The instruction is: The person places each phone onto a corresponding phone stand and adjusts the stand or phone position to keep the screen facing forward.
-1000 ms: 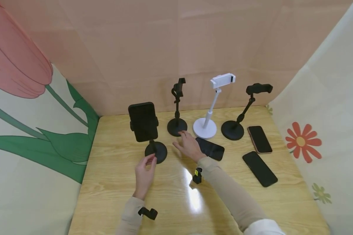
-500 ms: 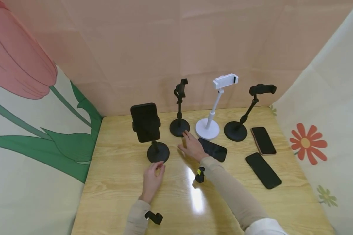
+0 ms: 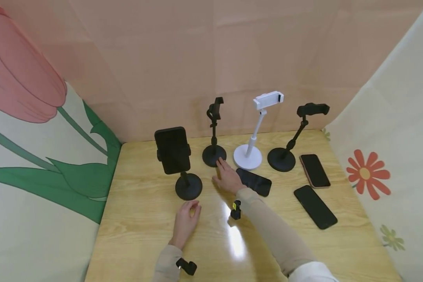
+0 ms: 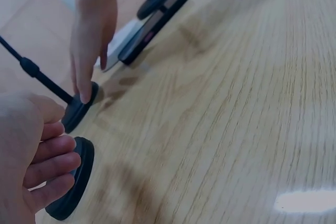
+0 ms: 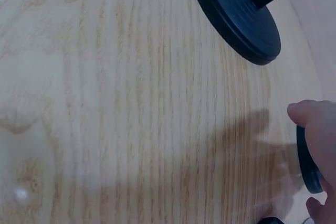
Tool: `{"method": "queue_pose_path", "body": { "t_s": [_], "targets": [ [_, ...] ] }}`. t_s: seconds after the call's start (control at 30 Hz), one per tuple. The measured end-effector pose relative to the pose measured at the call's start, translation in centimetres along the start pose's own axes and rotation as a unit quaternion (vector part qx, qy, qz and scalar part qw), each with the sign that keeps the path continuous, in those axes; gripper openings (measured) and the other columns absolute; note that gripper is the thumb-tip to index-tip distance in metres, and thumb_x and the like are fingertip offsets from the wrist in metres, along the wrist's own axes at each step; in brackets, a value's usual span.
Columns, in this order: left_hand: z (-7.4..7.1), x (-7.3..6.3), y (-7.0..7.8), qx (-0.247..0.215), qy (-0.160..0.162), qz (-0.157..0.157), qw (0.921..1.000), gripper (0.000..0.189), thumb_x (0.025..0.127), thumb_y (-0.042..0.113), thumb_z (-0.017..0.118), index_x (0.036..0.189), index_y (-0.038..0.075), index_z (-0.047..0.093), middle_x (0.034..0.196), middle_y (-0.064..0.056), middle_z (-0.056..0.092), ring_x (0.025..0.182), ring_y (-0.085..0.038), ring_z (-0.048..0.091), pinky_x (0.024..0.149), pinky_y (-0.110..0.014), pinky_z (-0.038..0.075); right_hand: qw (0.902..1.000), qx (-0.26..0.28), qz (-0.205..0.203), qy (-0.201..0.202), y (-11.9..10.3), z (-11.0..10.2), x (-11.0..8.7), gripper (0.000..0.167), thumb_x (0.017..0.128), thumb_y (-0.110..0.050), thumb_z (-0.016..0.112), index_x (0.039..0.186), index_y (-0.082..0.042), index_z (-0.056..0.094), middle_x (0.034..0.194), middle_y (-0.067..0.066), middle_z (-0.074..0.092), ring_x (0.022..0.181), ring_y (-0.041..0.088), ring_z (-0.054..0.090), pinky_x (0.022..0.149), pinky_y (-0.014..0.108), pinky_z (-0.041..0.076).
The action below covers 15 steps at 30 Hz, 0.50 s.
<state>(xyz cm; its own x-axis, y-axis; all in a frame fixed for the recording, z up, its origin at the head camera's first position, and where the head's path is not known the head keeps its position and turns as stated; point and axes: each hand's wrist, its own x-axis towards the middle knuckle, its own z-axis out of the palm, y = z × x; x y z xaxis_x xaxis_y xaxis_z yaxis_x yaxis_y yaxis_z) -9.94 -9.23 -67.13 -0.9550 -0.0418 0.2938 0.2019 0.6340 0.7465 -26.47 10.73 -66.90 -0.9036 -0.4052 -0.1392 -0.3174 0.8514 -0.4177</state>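
A black phone stand holds a dark phone [image 3: 172, 150] upright in its clamp; its round base [image 3: 189, 187] stands left of centre on the table. Just in front of that base is my left hand [image 3: 186, 223], fingers loosely bent and holding nothing. My right hand [image 3: 229, 178] reaches to a second black phone stand [image 3: 213, 154] at the back, its extended fingertips on the front of the base. The left wrist view shows those fingers pointing down at this base [image 4: 86, 108]. In the right wrist view, part of the right hand [image 5: 323, 140] hides the base's edge.
To the right stand a white phone stand [image 3: 247, 157] and another black stand [image 3: 281, 159], their clamps holding no phone. One dark phone [image 3: 259, 183] lies beside the right hand. A pink-edged phone [image 3: 315, 170] and a black phone [image 3: 315, 207] lie farther right. Curtains enclose the table.
My left hand has drawn back from the base of the stand with the phone, toward me and slightly right. The right hand stays at the second stand's base.
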Motion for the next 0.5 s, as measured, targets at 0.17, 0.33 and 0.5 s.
{"method": "queue_pose_path", "body": {
  "t_s": [0.17,0.33,0.5],
  "targets": [
    [0.15,-0.08,0.29,0.003,-0.010,-0.017,0.9998,0.016,0.092,0.007,0.076,0.108,0.001,0.075,0.096,-0.007,0.073,0.088,-0.021,0.071,0.080,-0.039,0.061,0.9991,-0.041,0.003,-0.010,-0.06,-0.31,0.12,0.072,0.104,-0.035,0.060,0.160,0.001,0.032,0.169,0.020,0.024,0.155,0.039,0.025,0.124,0.052,0.031],
    [0.28,-0.19,0.74,0.004,-0.014,-0.013,0.9998,0.017,0.093,0.008,0.076,0.108,0.002,0.075,0.096,-0.007,0.074,0.089,-0.022,0.071,0.081,-0.039,0.061,0.9979,-0.059,0.012,-0.022,-0.23,-0.42,-0.01,0.074,0.103,-0.038,0.060,0.160,-0.001,0.032,0.169,0.017,0.024,0.156,0.036,0.023,0.125,0.052,0.028],
    [0.73,-0.51,0.96,0.010,-0.023,-0.004,0.9997,0.017,0.093,0.008,0.076,0.108,0.001,0.075,0.099,-0.008,0.074,0.092,-0.022,0.072,0.084,-0.041,0.060,0.9953,-0.091,0.009,-0.030,-0.61,-0.35,-0.66,0.076,0.102,-0.042,0.063,0.160,-0.002,0.033,0.168,0.017,0.026,0.156,0.034,0.024,0.127,0.050,0.025]
  ]
}}
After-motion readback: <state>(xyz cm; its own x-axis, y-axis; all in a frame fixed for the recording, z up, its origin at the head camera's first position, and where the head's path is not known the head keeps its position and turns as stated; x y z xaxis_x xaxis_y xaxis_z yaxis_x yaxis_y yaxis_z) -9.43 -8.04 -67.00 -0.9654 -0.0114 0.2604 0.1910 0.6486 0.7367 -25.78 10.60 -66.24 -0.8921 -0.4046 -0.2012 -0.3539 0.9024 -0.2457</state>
